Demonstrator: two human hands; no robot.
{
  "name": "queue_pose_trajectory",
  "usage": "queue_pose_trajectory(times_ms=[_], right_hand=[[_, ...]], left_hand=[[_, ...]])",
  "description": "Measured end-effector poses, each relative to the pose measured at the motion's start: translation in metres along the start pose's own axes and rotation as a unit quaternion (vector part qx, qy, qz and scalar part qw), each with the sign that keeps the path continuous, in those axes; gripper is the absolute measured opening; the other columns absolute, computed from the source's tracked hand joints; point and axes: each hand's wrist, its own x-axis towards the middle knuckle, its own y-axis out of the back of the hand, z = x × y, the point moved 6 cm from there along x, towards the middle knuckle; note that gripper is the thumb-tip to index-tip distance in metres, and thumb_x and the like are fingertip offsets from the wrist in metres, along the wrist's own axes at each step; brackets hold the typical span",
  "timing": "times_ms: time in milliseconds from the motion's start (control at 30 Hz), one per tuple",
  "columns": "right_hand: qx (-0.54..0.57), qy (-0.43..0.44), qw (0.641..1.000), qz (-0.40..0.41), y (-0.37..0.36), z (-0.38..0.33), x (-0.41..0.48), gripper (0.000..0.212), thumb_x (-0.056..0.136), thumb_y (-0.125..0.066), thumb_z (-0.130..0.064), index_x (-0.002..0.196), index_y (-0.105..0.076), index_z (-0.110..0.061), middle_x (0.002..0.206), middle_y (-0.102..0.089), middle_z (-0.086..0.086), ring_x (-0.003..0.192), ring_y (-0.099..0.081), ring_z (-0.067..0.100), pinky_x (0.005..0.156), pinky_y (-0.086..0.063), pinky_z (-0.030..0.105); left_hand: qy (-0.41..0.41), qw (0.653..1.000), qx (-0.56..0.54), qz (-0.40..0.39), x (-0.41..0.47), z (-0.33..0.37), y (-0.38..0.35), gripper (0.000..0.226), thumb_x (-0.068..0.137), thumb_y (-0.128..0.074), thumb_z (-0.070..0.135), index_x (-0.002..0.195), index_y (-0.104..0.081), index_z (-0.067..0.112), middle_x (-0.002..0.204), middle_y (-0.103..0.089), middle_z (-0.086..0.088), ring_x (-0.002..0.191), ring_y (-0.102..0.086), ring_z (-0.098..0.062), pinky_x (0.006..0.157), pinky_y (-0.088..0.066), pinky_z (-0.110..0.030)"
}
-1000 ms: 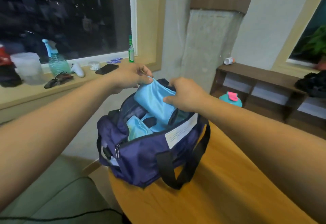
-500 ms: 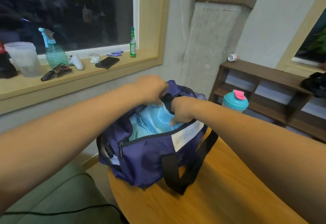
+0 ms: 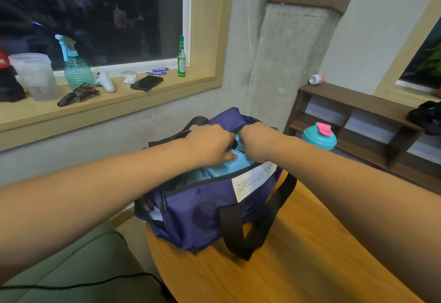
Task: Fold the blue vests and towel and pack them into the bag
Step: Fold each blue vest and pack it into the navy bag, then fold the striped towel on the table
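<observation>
Round wooden table [image 3: 310, 267] under me, in a room corner with concrete-looking walls. There's a dark window on the left with a wide wooden sill [image 3: 119, 109]. Along the sill sit a frosted plastic cup [image 3: 35, 75], a spray bottle [image 3: 76, 68], a black phone [image 3: 146, 83] and a little green bottle [image 3: 181, 57]. A low brown shelf unit [image 3: 358, 102] stands off to the right. Between it and the table is a teal bottle [image 3: 319, 138] with a pink cap. A grey-green cushion [image 3: 71, 267] sits lower left with a black cable [image 3: 83, 284] across it.

The navy bag [image 3: 202, 212] sits at the table's far-left edge. Its long axis runs on a diagonal, near-left end to far-right end. The zip opening faces up, and the side with the white label [image 3: 255, 179] and black strap [image 3: 238, 231] is turned toward me. Light blue fabric [image 3: 222, 171] lies inside, showing through the opening.

Both hands are down at that opening, nearly touching. My left hand [image 3: 210, 145] has its fingers curled onto the blue fabric. My right hand [image 3: 257, 142] is knuckles-up with the fingers tucked down inside the bag, so I honestly can't tell if it's gripping anything.
</observation>
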Motion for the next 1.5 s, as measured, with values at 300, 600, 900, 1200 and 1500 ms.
queue_pose_trajectory(times_ms=[300,600,900,1200,1500], right_hand=[[-0.002,-0.075,0.988,0.134,0.021,0.034,-0.01,0.049,0.093,-0.074,-0.032,0.13,-0.048,-0.014,0.118,-0.054,0.012,0.103,-0.059,0.033,0.076,-0.044,0.04],[0.127,-0.091,0.976,0.15,0.02,0.052,-0.018,0.011,0.1,-0.061,-0.024,0.096,-0.06,-0.014,0.084,-0.055,0.007,0.071,-0.054,0.03,0.067,-0.042,0.034],[0.147,-0.066,0.976,0.147,0.016,0.056,-0.024,0.014,0.102,-0.062,-0.031,0.102,-0.062,-0.017,0.095,-0.064,0.008,0.084,-0.062,0.031,0.071,-0.05,0.037],[0.234,-0.053,0.957,0.166,0.021,0.068,-0.064,0.012,0.098,-0.064,-0.035,0.1,-0.067,-0.023,0.099,-0.072,0.003,0.094,-0.066,0.027,0.081,-0.058,0.041],[0.27,-0.05,0.931,0.242,0.02,0.112,-0.163,0.009,0.1,-0.064,-0.037,0.1,-0.069,-0.03,0.088,-0.07,-0.012,0.082,-0.064,0.007,0.067,-0.049,0.033]], left_hand=[[0.042,0.995,-0.026,-0.084,0.01,0.011,-0.02,0.073,0.092,-0.052,0.078,0.132,-0.059,0.018,0.124,-0.062,-0.009,0.113,-0.062,-0.031,0.078,-0.043,-0.038],[0.057,0.99,0.012,-0.131,0.016,0.018,-0.025,0.075,0.087,-0.056,0.082,0.127,-0.056,0.018,0.125,-0.062,-0.005,0.111,-0.061,-0.03,0.08,-0.045,-0.04],[0.101,0.987,0.015,-0.125,0.027,0.017,-0.022,0.081,0.088,-0.049,0.086,0.127,-0.06,0.015,0.114,-0.065,-0.003,0.105,-0.062,-0.029,0.079,-0.043,-0.038],[0.117,0.979,-0.088,-0.142,0.022,0.009,0.021,0.072,0.092,-0.055,0.079,0.104,-0.066,0.009,0.085,-0.071,-0.005,0.069,-0.073,-0.024,0.065,-0.058,-0.033],[0.04,0.945,-0.32,0.052,0.012,0.061,0.113,0.036,0.099,-0.068,0.051,0.094,-0.064,0.015,0.085,-0.078,-0.004,0.078,-0.078,-0.021,0.076,-0.066,-0.043]])
